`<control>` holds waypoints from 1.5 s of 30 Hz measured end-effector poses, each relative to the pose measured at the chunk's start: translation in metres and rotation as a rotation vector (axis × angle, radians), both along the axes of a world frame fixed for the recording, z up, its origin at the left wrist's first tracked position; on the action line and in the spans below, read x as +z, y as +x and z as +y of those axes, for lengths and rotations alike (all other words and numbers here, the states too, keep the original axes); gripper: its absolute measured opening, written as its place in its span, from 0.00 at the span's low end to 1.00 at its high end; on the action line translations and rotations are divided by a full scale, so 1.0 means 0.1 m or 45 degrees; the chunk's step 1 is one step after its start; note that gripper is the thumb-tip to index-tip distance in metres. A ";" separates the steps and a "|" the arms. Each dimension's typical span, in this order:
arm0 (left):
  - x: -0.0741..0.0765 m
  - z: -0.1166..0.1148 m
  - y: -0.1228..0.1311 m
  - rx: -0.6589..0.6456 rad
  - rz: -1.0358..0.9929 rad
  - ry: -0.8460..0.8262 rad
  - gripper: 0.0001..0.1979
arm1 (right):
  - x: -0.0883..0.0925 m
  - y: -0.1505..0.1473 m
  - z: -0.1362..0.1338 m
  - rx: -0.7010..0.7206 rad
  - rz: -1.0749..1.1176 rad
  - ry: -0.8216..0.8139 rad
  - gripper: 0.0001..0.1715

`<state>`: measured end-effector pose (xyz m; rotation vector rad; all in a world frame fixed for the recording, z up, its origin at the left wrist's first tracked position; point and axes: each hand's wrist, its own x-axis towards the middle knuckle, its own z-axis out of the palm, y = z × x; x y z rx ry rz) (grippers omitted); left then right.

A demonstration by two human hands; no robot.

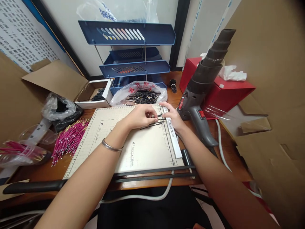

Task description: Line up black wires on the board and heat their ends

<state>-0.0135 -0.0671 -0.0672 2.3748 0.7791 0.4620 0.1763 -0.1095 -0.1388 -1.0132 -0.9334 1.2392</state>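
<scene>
My left hand (pixel 142 117) is closed in a pinch over the middle of the paper cutter's cream board (pixel 145 149). A short, thin black wire (pixel 160 114) runs from its fingertips to my right hand (pixel 173 118). My right hand's thumb presses on the wire's other end, beside the white "Paper Cutter" strip (pixel 175 144), and its index finger stretches toward the board's far edge. Just below the fingers, several more thin black wires (pixel 150 126) lie on the board. My fingers partly hide the held wire, so its full length is not visible.
Magenta wires with bright tips (pixel 70 136) are heaped to the left. Behind the board sit a plastic bag of black wires (pixel 143 97) and a blue tiered rack (pixel 133 68). A heat gun (pixel 200 86) stands right, before a red box (pixel 228 90). The cutter's black handle (pixel 35 187) projects left.
</scene>
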 end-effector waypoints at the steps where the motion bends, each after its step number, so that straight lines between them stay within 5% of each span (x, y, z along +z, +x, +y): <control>1: -0.01 -0.01 0.00 0.011 0.001 0.030 0.09 | 0.00 0.00 -0.01 -0.004 0.000 0.003 0.30; 12: -0.05 -0.08 0.00 0.122 0.069 0.171 0.06 | 0.03 -0.01 -0.14 0.079 0.115 -0.039 0.41; 31: -0.06 -0.16 0.10 0.162 0.246 0.335 0.10 | -0.01 0.02 -0.12 0.122 0.048 0.023 0.42; 38: -0.09 -0.08 -0.04 0.059 0.005 0.373 0.12 | 0.01 0.09 -0.15 0.298 -0.041 0.064 0.51; 45: 0.04 -0.11 -0.06 -0.046 0.074 0.207 0.11 | -0.08 0.09 -0.08 0.240 -0.115 0.088 0.48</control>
